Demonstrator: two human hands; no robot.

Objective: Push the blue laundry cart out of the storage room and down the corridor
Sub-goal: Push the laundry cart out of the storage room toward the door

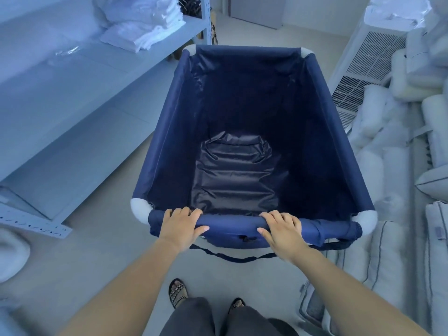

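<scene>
Both hands are gripping the near top rail of the blue laundry cart (244, 132). The left hand (180, 226) is curling its fingers (191, 212) over the rail, thumb pointing inward along it; the right hand (282, 230) is doing the same, fingers (274, 214) closed over the fabric-wrapped bar. The cart is standing on the floor (101, 258) between a shelf (72, 93) of folded white linen (150, 23) and stacked pillows (392, 180). Its navy liner is lying empty and wrinkled, white corner joints showing. No readable writing is showing.

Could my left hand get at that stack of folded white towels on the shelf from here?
Probably not without stepping forward. The left hand grips the blue cart's near rail, and the folded towels sit far up the shelf, level with the cart's far end. Nothing blocks the way.
</scene>
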